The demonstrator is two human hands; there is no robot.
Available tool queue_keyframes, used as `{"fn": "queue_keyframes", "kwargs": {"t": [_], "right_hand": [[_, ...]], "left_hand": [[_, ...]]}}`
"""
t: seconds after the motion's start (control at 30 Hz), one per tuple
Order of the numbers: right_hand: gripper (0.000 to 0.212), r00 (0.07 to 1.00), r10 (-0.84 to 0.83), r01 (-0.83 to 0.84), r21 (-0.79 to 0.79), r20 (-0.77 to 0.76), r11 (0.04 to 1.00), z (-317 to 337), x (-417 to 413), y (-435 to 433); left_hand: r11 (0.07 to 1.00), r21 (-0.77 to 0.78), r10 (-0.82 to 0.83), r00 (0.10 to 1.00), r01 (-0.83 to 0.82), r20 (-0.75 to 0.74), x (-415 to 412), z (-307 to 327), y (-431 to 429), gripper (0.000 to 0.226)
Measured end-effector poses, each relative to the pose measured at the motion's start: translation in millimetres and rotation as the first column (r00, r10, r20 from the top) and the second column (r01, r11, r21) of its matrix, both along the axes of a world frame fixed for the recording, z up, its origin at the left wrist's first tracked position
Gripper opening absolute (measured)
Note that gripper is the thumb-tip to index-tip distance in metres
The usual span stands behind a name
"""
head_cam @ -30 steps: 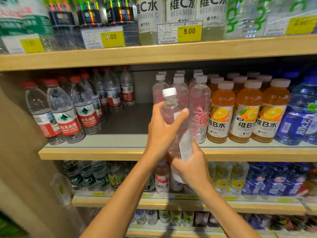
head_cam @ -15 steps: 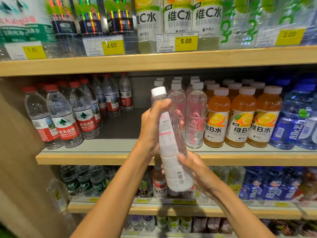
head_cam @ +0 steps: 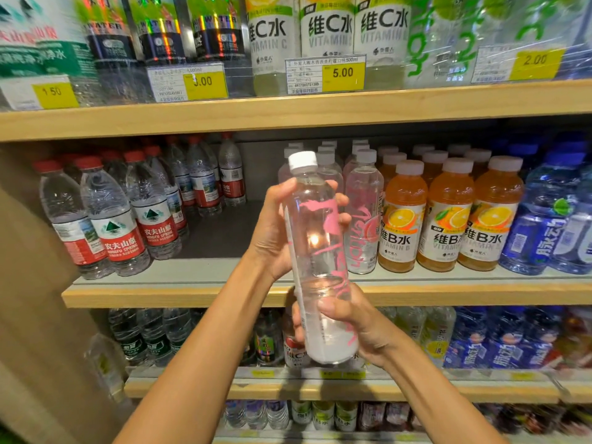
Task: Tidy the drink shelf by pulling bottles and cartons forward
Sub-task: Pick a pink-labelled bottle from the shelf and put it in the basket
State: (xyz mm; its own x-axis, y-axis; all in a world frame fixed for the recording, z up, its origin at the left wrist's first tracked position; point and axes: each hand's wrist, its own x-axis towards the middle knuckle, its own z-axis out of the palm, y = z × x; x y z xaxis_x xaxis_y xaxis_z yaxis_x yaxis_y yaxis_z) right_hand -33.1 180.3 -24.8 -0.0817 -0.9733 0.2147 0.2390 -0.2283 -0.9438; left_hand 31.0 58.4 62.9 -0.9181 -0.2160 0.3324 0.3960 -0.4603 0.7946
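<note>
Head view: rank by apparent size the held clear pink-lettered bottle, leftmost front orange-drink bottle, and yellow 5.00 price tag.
1. Clear pink-lettered bottle, nearest the camera, so true size unsure.
2. Leftmost front orange-drink bottle.
3. Yellow 5.00 price tag.

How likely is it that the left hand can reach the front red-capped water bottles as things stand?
Probably not yet: the left hand grips the pink-lettered bottle, with the right hand holding its lower part. Once it lets go, nothing seems to block the red-capped water bottles.
</note>
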Motion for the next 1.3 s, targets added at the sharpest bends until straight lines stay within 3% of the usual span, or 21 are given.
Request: {"fn": "queue_keyframes", "kwargs": {"t": [0.03,0.1,0.2,0.33,0.47,0.57,0.67,0.77,0.87,0.97,1.03,1.3], "right_hand": [[0.037,0.997,-0.072,0.072,-0.011,-0.039,0.997,-1,-2,0],[0.032,0.973,-0.214,0.212,-0.023,-0.086,0.977,-2,-6,1],[0.042,0.896,-0.419,0.414,-0.069,-0.146,0.908,-3,-9,1],[0.035,0.807,-0.567,0.544,-0.162,-0.168,0.823,-3,-2,-2],[0.071,0.548,-0.744,0.756,-0.153,-0.382,0.636,-6,7,-6],[0.058,0.539,-0.737,0.741,-0.187,-0.407,0.645,-9,9,-3],[0.049,0.669,-0.656,0.635,-0.189,-0.350,0.749,-9,4,1],[0.066,0.865,-0.437,0.426,-0.100,-0.247,0.899,-1,-8,10],[0.094,0.979,-0.193,0.197,0.050,-0.062,0.979,3,-15,17],[0.100,0.999,-0.040,0.038,0.100,0.019,0.994,3,-17,21],[0.089,1.000,0.024,-0.023,0.073,-0.006,0.997,4,-13,21],[0.045,0.986,-0.118,0.118,-0.007,-0.115,0.993,2,-6,8]], "left_hand": [[0.985,-0.097,0.149,0.988,-0.145,0.043,1,0,-1,0.045],[0.846,-0.297,0.482,0.873,-0.442,0.076,1,0,-1,0.038],[0.598,-0.436,0.728,0.683,-0.672,-0.053,3,4,7,0.027],[0.388,-0.549,0.784,0.578,-0.740,-0.226,-3,4,24,0.029],[0.366,-0.504,0.816,0.530,-0.782,-0.229,-14,1,37,0.021],[0.325,-0.460,0.854,0.465,-0.826,-0.233,-17,1,37,0.025],[0.358,-0.441,0.851,0.482,-0.823,-0.208,-17,6,32,0.041],[0.484,-0.392,0.813,0.568,-0.783,-0.131,-13,14,28,0.055],[0.635,-0.323,0.727,0.684,-0.702,-0.059,-10,19,20,0.016],[0.801,-0.236,0.562,0.827,-0.551,-0.024,-5,21,16,0.019],[0.853,-0.237,0.477,0.879,-0.464,-0.005,-6,20,16,0.025],[0.942,-0.201,0.280,0.959,-0.268,0.034,-9,8,14,0.025]]}}
